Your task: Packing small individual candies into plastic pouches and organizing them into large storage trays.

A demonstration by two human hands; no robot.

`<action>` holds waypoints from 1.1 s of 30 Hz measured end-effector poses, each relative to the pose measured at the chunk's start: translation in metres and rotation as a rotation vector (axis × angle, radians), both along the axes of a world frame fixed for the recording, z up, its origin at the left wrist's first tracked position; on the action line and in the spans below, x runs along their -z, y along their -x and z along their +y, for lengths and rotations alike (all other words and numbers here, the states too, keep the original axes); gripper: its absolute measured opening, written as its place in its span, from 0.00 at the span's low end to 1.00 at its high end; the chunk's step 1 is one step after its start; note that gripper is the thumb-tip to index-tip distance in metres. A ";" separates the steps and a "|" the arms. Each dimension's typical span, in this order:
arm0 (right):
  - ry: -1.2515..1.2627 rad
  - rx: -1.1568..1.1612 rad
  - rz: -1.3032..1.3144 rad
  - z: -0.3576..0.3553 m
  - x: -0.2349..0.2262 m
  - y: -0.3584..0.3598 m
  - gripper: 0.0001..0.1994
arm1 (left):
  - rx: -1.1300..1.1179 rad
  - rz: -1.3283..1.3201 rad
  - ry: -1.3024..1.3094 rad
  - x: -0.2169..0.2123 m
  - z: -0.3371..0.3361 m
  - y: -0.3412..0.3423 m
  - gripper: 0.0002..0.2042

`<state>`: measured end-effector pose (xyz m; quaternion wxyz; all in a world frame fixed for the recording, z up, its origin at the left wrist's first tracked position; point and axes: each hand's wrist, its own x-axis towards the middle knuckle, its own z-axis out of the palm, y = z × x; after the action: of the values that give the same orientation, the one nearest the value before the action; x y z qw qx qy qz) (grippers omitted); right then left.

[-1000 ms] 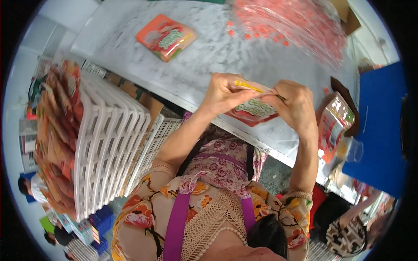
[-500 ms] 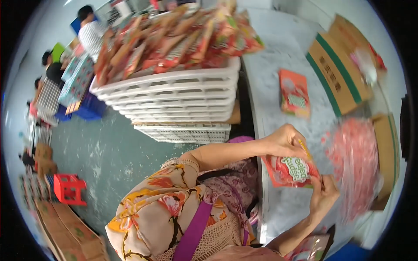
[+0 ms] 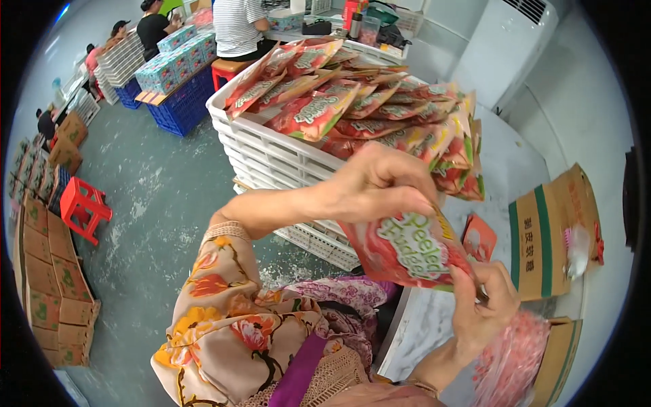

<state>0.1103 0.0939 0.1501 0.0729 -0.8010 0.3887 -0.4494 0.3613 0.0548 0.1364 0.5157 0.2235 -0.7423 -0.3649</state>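
A red candy pouch (image 3: 403, 247) is stretched between my two hands, raised in front of me with its printed face showing. My left hand (image 3: 380, 183) is closed over its upper edge, thumb pressed on the front. At the lower right corner, my right hand (image 3: 485, 308) pinches the pouch between thumb and fingers. Just behind my left hand, a white plastic crate (image 3: 254, 150) is heaped with similar pouches (image 3: 312, 112). Another red pouch (image 3: 479, 239) lies on the marbled table (image 3: 424, 332), partly hidden by the held one.
A clear bag of pink pieces (image 3: 508, 359) sits at the table's near right. Beyond it stands an open cardboard box (image 3: 542, 237). Left on the green floor are a red stool (image 3: 81, 203), stacked cartons (image 3: 54, 271) and a blue crate (image 3: 180, 102). A person in stripes (image 3: 237, 30) sits beyond.
Both hands have lifted the pouch up from over the table and toward the crate. My view has turned, so the crate now appears farther right and the heap shows more sharply.
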 end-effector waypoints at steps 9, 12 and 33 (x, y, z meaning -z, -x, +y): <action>-0.148 -0.616 -0.139 -0.049 0.001 -0.090 0.18 | -1.143 0.050 0.224 -0.097 0.025 -0.243 0.15; -0.301 -0.528 0.013 -0.066 0.028 -0.059 0.17 | -1.118 -0.143 0.288 -0.098 -0.007 -0.358 0.19; -0.929 0.008 -0.299 -0.019 0.188 0.060 0.16 | -1.099 -0.599 -0.283 0.071 -0.090 -0.418 0.28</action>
<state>0.0499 0.0750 -0.0376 0.4759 -0.6089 0.5367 -0.3387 0.7790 -0.0355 0.0653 0.3633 0.7295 -0.5760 -0.0636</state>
